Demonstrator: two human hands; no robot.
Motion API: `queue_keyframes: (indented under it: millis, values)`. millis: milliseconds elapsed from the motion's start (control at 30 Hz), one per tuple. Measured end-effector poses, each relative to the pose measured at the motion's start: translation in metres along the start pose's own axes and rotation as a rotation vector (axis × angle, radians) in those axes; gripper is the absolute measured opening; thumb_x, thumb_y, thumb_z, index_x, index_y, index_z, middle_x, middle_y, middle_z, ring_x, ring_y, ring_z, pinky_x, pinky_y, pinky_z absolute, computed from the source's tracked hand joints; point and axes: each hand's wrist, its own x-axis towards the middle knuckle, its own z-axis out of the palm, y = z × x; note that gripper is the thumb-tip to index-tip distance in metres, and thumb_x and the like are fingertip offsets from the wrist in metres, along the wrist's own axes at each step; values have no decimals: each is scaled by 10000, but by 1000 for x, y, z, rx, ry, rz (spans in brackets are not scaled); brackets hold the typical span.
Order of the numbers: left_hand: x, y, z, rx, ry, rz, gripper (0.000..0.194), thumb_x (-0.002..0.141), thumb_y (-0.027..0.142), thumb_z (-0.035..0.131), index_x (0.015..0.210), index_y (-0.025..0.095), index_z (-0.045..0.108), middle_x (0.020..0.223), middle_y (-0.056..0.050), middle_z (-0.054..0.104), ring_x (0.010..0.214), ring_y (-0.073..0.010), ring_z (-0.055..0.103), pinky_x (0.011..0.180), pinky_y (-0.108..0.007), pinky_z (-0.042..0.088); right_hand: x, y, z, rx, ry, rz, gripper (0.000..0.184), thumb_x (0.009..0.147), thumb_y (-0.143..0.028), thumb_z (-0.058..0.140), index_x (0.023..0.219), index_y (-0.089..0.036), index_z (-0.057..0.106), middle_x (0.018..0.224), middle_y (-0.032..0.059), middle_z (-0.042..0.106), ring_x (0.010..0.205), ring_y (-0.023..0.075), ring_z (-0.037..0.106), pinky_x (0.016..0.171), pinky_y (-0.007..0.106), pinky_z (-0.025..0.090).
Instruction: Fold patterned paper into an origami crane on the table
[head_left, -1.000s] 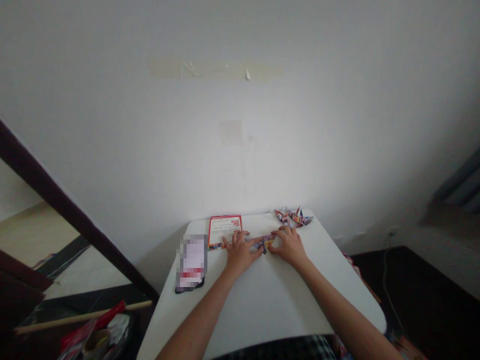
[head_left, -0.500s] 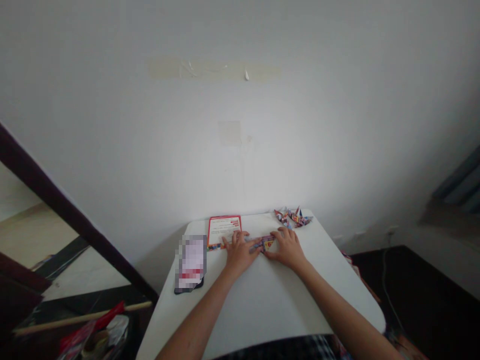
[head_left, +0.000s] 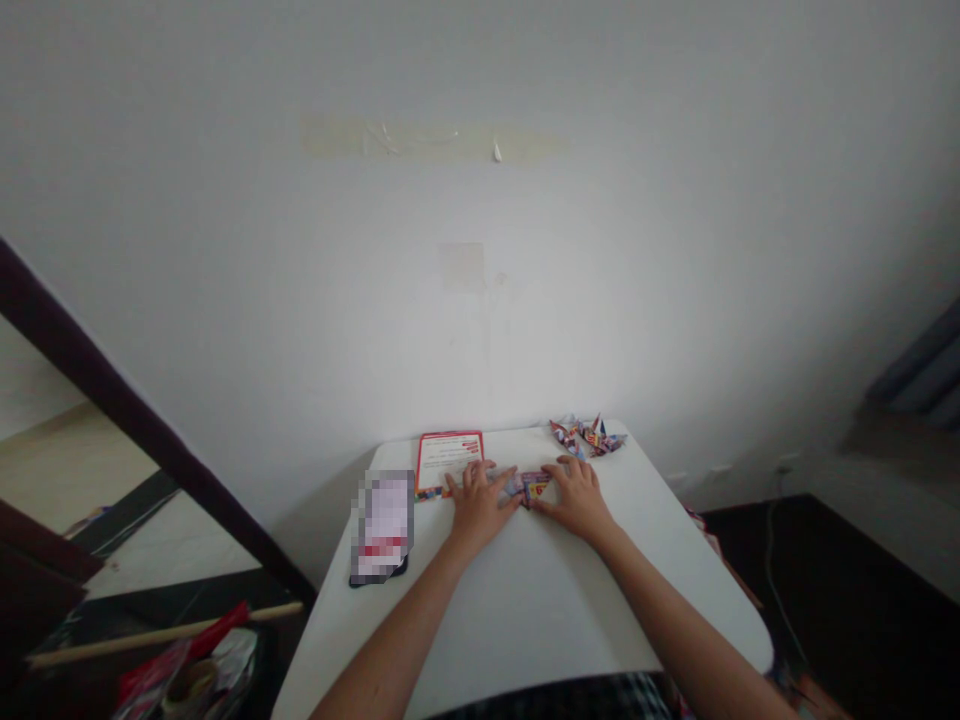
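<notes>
A small folded strip of colourfully printed paper [head_left: 535, 487] lies on the white table between my hands. My left hand [head_left: 477, 502] rests on its left end, fingers spread and thumb pointing toward the strip's middle. Part of that palm and the fingertips also lie over the lower right corner of a red-edged printed card [head_left: 448, 458]. On the strip's right end sits my right hand [head_left: 579, 500], its thumb and forefinger apart and touching the paper. The ends of the strip are hidden under my fingers.
Crumpled-looking folded printed papers [head_left: 589, 437] lie at the table's back right. A phone-like object, blurred out [head_left: 384, 525], is at the left of the white table [head_left: 540, 610]. The wall [head_left: 495, 340] stands right behind. A wooden stick [head_left: 165, 636] and a bin of rubbish [head_left: 202, 680] are lower left.
My left thumb and forefinger have spread wider apart, baring more of the strip's left part. The right hand stays in nearly the same place.
</notes>
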Motion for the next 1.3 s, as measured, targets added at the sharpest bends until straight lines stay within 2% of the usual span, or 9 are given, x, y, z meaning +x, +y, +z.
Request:
queue_keyframes:
  millis: [167, 400, 567, 667, 767, 833, 967, 1133, 1300]
  values:
    - [1, -3, 2, 8, 24, -3, 458, 788, 510, 667, 1216, 352, 630, 1335, -73, 501, 1305, -332, 368, 1105, -740, 93, 2, 4, 4, 51, 53, 5, 446, 831, -540, 624, 1195, -283, 633, 1262, 111, 538, 1175, 314, 476, 1031, 532, 371]
    - [0, -4, 2, -20, 34, 36, 489, 758, 462, 721, 1228, 401, 602, 1345, -49, 484, 1301, -322, 369, 1090, -743, 122, 5, 1, -1, 175, 65, -153, 359, 929, -276, 512, 1282, -286, 578, 1242, 93, 568, 1210, 276, 460, 1027, 490, 413]
    - [-1, -1, -2, -36, 40, 66, 509, 743, 410, 750, 1226, 445, 592, 1345, -28, 481, 1289, -319, 386, 1086, -747, 117, 6, 2, 3, 264, 73, -181, 223, 930, -263, 514, 1055, -261, 698, 1158, 95, 594, 1171, 268, 479, 1001, 472, 430]
    - [0, -2, -1, -55, 66, 72, 615, 742, 376, 753, 1305, 457, 520, 1355, -35, 485, 1289, -315, 398, 1088, -744, 126, 8, 4, 7, 346, 85, -155, 177, 896, -248, 562, 984, -240, 716, 1081, 93, 618, 1094, 251, 520, 961, 442, 448]
    - [2, -5, 5, -106, 144, 52, 791, 744, 361, 744, 1437, 377, 363, 1368, -74, 503, 1304, -314, 406, 1105, -719, 156, 11, 6, 8, 403, 87, -92, 140, 859, -258, 609, 928, -229, 728, 973, 83, 640, 1003, 240, 554, 911, 411, 457]
    - [3, -7, 8, -149, 212, 29, 810, 749, 363, 737, 1449, 293, 334, 1379, -110, 506, 1309, -315, 416, 1116, -697, 172, 13, 6, 7, 432, 96, -38, 124, 845, -279, 623, 879, -225, 729, 897, 69, 652, 951, 234, 569, 889, 395, 454]
    - [5, -5, 5, -222, 259, -7, 613, 772, 322, 709, 1324, 231, 459, 1324, -116, 552, 1296, -298, 445, 1128, -642, 215, 12, 3, 3, 517, 132, 88, 161, 844, -346, 611, 875, -222, 710, 865, 44, 682, 901, 224, 597, 861, 366, 452]
    - [4, 7, -2, -272, 100, 16, 222, 817, 245, 652, 1031, 295, 676, 1317, -28, 605, 1314, -259, 446, 1132, -586, 255, 9, -4, -1, 552, 106, 119, 174, 827, -381, 627, 822, -217, 684, 846, 44, 689, 880, 223, 611, 835, 356, 462]
    - [3, 12, -1, -292, -23, 6, 277, 859, 273, 613, 1111, 369, 677, 1396, 16, 576, 1392, -283, 369, 1117, -697, 166, 7, -9, 0, 581, 93, -34, 165, 793, -397, 690, 786, -233, 685, 1101, 65, 689, 1148, 260, 545, 1030, 441, 391]
